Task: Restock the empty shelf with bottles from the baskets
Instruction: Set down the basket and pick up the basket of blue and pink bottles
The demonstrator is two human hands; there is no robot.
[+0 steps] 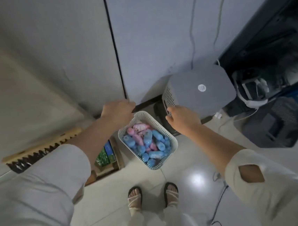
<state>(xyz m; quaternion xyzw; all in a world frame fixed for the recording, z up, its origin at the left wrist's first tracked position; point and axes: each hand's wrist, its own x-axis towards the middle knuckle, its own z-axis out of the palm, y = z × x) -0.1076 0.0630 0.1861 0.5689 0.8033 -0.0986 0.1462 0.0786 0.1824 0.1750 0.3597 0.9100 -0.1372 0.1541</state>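
White perforated plastic forms the rectangular basket (161,125) at the middle of the view, which looks straight down past the person's arms. It is heaped with small blue and pink bottles (147,144) lying on their sides, the pink ones mostly toward the far end. Whether it rests on the pale glossy tiled floor (106,208) or is lifted off it cannot be told.

The left hand (117,112) is at the basket's far left corner, knuckles up and fingers curled downward. The hand itself hides the fingertips, so it cannot be told whether they grip the rim. The right hand (183,120) hangs just beside the basket's right side and apart from it; its fingers (170,110) are loosely bent downward, and nothing shows in them. Both forearms are bare below cream sleeves.

Past the right hand stands a grey rounded box-shaped appliance (198,89) with a slotted side and a round white badge on top, close to the grey wall panels (154,30). A black boxy device (276,124) sits to its right, among loose cables. Left of the basket, an open wooden crate (118,152) holds green and blue cartons (105,154), and a wooden-backed brush with dark bristles (39,150) lies beyond the left forearm. Two feet in strappy sandals (134,196) stand on the tiles near the basket.
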